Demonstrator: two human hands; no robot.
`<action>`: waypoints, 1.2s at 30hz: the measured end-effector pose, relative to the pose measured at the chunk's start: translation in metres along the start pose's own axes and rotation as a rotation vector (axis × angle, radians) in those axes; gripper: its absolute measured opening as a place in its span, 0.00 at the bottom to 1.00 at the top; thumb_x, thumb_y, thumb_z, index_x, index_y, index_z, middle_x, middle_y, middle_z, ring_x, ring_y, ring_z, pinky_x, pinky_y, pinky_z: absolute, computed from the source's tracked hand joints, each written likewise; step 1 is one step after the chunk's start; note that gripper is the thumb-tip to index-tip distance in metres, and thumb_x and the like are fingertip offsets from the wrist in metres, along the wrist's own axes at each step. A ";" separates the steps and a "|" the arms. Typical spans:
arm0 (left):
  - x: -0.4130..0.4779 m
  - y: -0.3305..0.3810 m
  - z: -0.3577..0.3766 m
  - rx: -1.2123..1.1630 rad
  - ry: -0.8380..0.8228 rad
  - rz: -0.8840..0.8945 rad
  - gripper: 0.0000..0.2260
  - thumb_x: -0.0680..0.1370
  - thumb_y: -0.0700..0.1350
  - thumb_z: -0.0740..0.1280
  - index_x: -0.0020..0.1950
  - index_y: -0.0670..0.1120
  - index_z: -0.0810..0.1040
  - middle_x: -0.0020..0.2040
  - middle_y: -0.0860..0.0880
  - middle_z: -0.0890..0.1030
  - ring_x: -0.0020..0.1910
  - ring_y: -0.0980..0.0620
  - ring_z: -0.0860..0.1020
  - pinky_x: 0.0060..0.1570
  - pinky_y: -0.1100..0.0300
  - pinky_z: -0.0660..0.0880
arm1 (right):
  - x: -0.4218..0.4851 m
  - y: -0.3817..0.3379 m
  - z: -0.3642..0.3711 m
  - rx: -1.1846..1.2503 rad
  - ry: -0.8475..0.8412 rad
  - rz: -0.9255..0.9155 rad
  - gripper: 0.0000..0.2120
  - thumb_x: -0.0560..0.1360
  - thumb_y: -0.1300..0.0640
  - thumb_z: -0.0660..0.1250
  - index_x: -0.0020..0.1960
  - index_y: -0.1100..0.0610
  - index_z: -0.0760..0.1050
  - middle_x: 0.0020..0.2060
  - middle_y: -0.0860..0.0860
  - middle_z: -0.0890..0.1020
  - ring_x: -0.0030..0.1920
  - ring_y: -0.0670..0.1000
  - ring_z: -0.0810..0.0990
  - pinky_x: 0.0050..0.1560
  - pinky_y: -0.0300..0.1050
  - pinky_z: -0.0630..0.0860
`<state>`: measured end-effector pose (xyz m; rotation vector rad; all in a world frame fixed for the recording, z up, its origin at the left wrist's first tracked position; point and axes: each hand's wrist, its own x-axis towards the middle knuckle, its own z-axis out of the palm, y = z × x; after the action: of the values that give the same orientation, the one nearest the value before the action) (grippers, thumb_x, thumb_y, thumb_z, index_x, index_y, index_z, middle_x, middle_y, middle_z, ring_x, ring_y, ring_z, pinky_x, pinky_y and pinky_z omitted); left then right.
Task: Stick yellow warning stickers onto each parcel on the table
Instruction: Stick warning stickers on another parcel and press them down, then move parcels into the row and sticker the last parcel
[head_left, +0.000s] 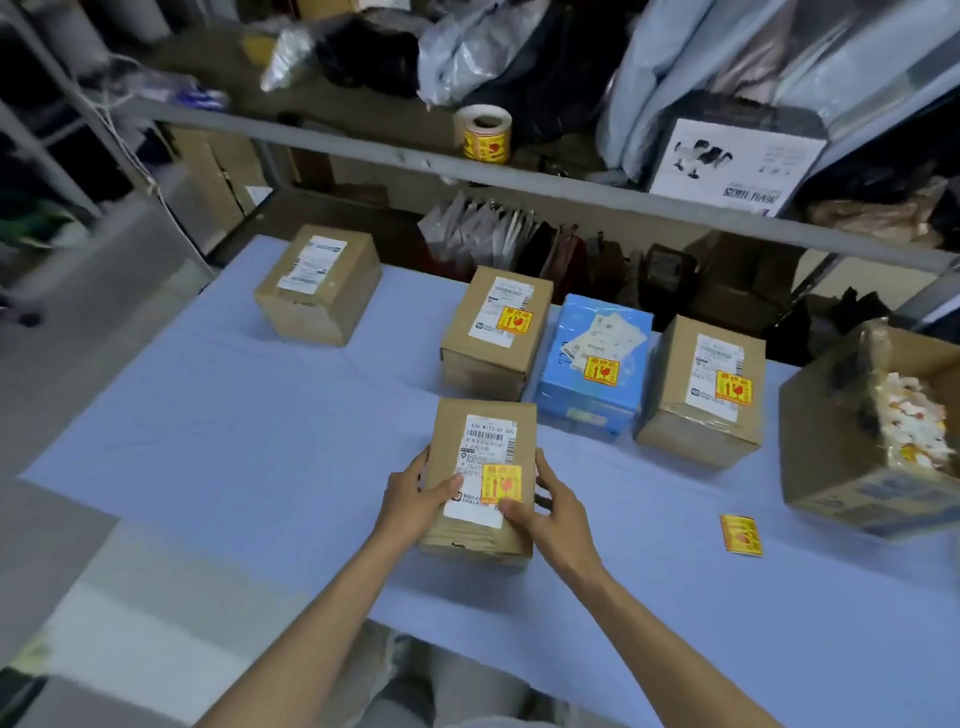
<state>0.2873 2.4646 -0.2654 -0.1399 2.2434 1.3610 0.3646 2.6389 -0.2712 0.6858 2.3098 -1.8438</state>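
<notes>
A brown cardboard parcel (485, 431) lies in front of me on the light blue table (234, 441), with a white label and a yellow warning sticker (501, 483) on top. My left hand (415, 493) grips its left side, thumb on the label. My right hand (553, 512) grips its right side, thumb at the sticker's lower edge. Behind stand a brown parcel (496, 332), a blue parcel (595, 364) and another brown parcel (701, 392), each with a yellow sticker. A brown parcel (319, 283) at the far left shows only a white label.
A loose strip of yellow stickers (742, 534) lies on the table to the right. An open carton (872, 431) with backing scraps stands at the right edge. A sticker roll (484, 132) sits on the shelf behind, among bags and boxes.
</notes>
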 end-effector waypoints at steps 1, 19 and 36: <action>0.002 -0.002 -0.012 0.007 0.016 -0.003 0.28 0.72 0.57 0.71 0.70 0.56 0.69 0.59 0.51 0.77 0.55 0.51 0.77 0.51 0.59 0.73 | 0.004 -0.006 0.013 -0.013 0.016 -0.003 0.35 0.71 0.54 0.74 0.71 0.39 0.62 0.56 0.46 0.80 0.54 0.48 0.81 0.56 0.47 0.79; 0.091 0.015 -0.162 -0.039 0.111 0.051 0.22 0.76 0.42 0.69 0.70 0.49 0.71 0.60 0.49 0.78 0.51 0.52 0.75 0.52 0.60 0.73 | 0.101 -0.097 0.145 0.036 0.066 -0.079 0.21 0.73 0.58 0.72 0.61 0.43 0.72 0.47 0.38 0.81 0.48 0.44 0.82 0.45 0.38 0.79; 0.224 0.091 -0.180 0.064 -0.055 0.136 0.25 0.77 0.39 0.67 0.73 0.48 0.66 0.67 0.48 0.75 0.66 0.47 0.73 0.61 0.56 0.70 | 0.224 -0.165 0.146 -0.238 0.277 -0.085 0.14 0.74 0.60 0.68 0.59 0.56 0.73 0.52 0.50 0.83 0.52 0.52 0.81 0.53 0.48 0.77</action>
<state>-0.0031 2.3938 -0.2319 0.0723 2.2827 1.3433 0.0693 2.5359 -0.2399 0.8660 2.7138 -1.5503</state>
